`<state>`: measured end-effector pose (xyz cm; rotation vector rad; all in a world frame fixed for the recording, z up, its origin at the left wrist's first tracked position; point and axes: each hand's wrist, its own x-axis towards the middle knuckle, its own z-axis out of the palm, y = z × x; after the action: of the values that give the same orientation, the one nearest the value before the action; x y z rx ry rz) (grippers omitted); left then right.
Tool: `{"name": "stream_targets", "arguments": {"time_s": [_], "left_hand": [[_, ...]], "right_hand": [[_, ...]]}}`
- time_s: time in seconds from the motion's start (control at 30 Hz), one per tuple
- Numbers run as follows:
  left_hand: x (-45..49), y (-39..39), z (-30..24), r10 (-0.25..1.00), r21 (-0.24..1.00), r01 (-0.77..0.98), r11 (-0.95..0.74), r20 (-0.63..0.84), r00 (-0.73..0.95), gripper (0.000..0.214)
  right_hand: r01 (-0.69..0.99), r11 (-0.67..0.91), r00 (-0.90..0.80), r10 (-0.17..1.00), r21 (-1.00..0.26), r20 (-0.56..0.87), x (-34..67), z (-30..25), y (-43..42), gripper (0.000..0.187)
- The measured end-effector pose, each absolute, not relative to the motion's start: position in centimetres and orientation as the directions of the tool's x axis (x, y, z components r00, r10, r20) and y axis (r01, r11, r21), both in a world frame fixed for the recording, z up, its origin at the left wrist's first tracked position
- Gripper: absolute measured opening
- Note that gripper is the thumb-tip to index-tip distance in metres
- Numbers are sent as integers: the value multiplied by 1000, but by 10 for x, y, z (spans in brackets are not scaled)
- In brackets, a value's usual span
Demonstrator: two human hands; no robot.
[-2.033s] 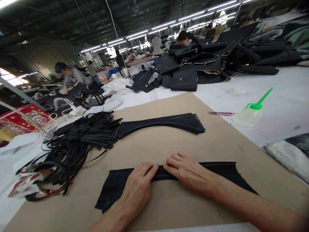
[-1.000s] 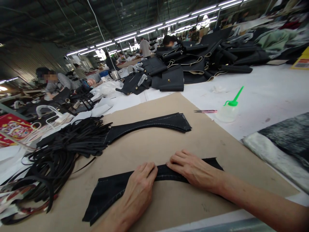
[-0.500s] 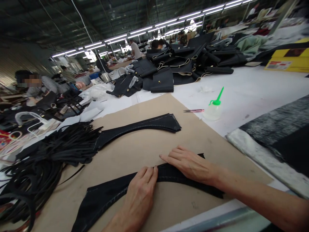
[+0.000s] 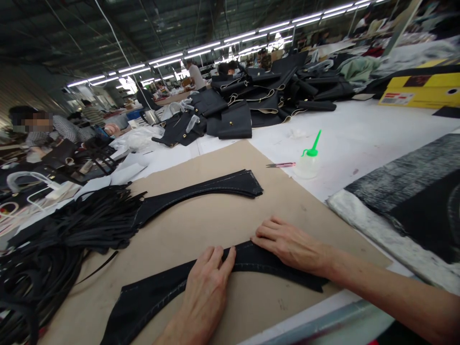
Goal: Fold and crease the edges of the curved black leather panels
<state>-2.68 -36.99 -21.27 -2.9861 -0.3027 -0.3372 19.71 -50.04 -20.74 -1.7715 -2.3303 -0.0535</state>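
A curved black piece of material (image 4: 158, 282) with a pale marked or stitched line along its inner curve lies across the brown board (image 4: 201, 215). My left hand (image 4: 206, 282) rests on its middle, fingers stretched forward and slightly apart, the tips at its far edge. To the right, my right hand (image 4: 287, 244) is bent over the same piece, its fingers together and curled at the far edge; the thumb is hidden. Farther back on the board lies a similar curved black stack (image 4: 201, 191), touched by neither hand.
Black strips (image 4: 89, 220) are heaped at left. Beyond the board are pink-handled snips (image 4: 282, 165), a clear bottle with a green nozzle (image 4: 312, 152), black bag parts (image 4: 233, 120) and a yellow box (image 4: 417, 91). Dark fabric (image 4: 406, 187) lies at right. A co-worker (image 4: 46, 129) sits far left.
My right hand has drawn its stretched fingers in and curled them at the piece's edge. My left index finger has spread slightly. The whole view has shifted a little.
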Motion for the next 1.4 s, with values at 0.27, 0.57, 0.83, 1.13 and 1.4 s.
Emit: {"name": "stream_targets", "arguments": {"time_s": [0.27, 0.57, 0.83, 1.13, 1.4], "left_hand": [[-5, -375, -206, 179, 91, 162, -983, 227, 957, 46], [8, -383, -219, 85, 32, 79, -996, 221, 972, 47], [10, -389, -214, 160, 26, 158, -987, 175, 972, 56], [20, -391, -208, 176, -76, 184, -980, 101, 979, 56], [26, -393, -205, 144, -77, 153, -985, 112, 983, 52]], "right_hand": [[957, 277, -257, 946, -81, 196, 197, -208, -505, 22], [954, 283, -252, 937, -102, 240, 204, -210, -507, 32], [973, 158, -102, 950, -171, 295, 226, -210, -521, 27], [975, 153, -115, 968, -159, 225, 227, -212, -529, 26], [974, 166, -131, 968, -155, 213, 224, -209, -538, 36]]}}
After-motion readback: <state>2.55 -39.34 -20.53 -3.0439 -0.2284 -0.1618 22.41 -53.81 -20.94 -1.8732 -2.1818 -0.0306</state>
